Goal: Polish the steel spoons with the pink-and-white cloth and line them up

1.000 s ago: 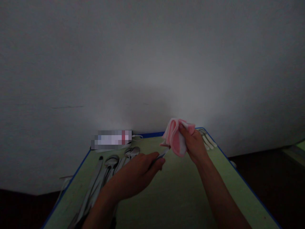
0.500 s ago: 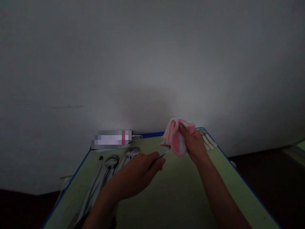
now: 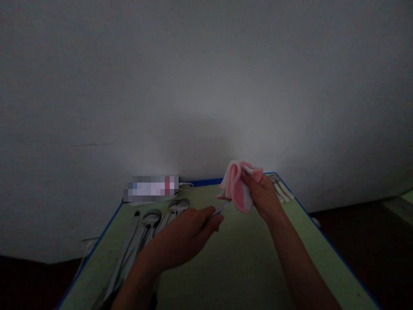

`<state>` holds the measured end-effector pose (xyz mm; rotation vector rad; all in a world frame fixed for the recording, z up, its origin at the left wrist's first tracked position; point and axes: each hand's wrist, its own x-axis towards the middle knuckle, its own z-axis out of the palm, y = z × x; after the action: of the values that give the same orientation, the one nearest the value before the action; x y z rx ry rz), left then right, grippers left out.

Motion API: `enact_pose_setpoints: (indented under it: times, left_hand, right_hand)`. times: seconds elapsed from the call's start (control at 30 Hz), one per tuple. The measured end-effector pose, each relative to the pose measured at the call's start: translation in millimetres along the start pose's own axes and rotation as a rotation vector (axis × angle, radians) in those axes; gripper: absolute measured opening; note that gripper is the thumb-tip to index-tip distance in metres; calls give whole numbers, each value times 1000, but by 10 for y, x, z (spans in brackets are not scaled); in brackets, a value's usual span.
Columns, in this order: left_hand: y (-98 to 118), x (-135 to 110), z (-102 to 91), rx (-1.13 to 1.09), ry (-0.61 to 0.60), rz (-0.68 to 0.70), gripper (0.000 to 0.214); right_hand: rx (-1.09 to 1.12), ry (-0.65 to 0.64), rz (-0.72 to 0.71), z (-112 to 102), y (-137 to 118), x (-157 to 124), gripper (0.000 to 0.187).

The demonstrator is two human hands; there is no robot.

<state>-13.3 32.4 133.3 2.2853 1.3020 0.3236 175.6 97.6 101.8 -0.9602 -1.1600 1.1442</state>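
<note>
My left hand [image 3: 183, 234] is closed around the handle of a metal utensil [image 3: 221, 210], whose far end disappears into a folded pink and white cloth [image 3: 237, 189]. My right hand [image 3: 264, 196] grips that cloth, wrapped round the utensil's tip, above the green table [image 3: 238, 267]. Which kind of utensil it is stays hidden by the cloth. Several metal spoons and knives [image 3: 151, 221] lie in a row just left of my left hand.
A few white-handled utensils [image 3: 282, 188] lie at the far right corner of the blue-edged table. A blurred-out white object [image 3: 151, 188] with a cable sits at the far left edge, against the pale wall [image 3: 206, 86]. Dark floor lies on both sides.
Almost nothing differs; my right hand's fingers and the cloth have shifted very slightly around the utensil's tip.
</note>
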Motion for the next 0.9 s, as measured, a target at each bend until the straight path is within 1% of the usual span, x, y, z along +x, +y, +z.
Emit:
enact_pose_setpoints:
  times: [0.07, 0.13, 0.17, 0.23, 0.3, 0.33, 0.37, 0.43, 0.5, 0.57, 0.63, 0.73, 0.77, 0.8, 0.83, 0.9]
  left_hand:
    - [-23, -16, -31, -8, -20, -11, 37]
    - [-79, -57, -101, -25, -62, -37, 37]
    - [-121, -86, -147, -31, -78, -54, 38]
    - [-222, -154, -249, -58, -111, -58, 35]
    - [-320, -219, -341, -85, -89, -62, 32]
    - [-357, -247, -377, -90, -78, -66, 33]
    - [-384, -271, -406, -100, -71, -65, 32]
    - [-408, -307, -442, -121, -38, -68, 29]
    - [-404, -329, -453, -147, 22, -66, 27]
    - [-390, -331, -439, -179, 100, -65, 25]
    - [-363, -306, -396, -217, 148, -86, 27]
    - [-280, -218, -295, -276, 143, -131, 33]
    - [-243, -183, -261, -292, 129, -126, 34]
    - [-206, -150, -230, -302, 113, -119, 33]
    - [-171, -121, -205, -302, 99, -108, 33]
    - [-116, -78, -174, -279, 80, -97, 31]
  right_hand:
    - [-11, -86, 1, -50, -41, -8, 32]
    - [-83, -203, -1, -123, -104, -23, 29]
    - [-149, -276, -4, -159, -141, -34, 28]
    - [-327, -467, -17, -211, -213, -59, 26]
    - [-491, -658, -59, -216, -265, -84, 22]
    - [-545, -728, -83, -203, -280, -96, 21]
    - [-574, -776, -102, -182, -287, -106, 20]
    - [-570, -804, -116, -130, -289, -124, 19]
    - [-519, -751, -113, -73, -283, -139, 18]
    - [-430, -611, -123, -1, -271, -153, 18]
    - [-288, -391, -145, 100, -245, -168, 23]
    - [-30, 19, -173, 292, -167, -198, 31]
    - [19, 109, -173, 353, -134, -212, 32]
    - [66, 170, -162, 409, -99, -228, 33]
    - [109, 201, -146, 456, -65, -243, 35]
    - [174, 221, -91, 525, -8, -270, 37]
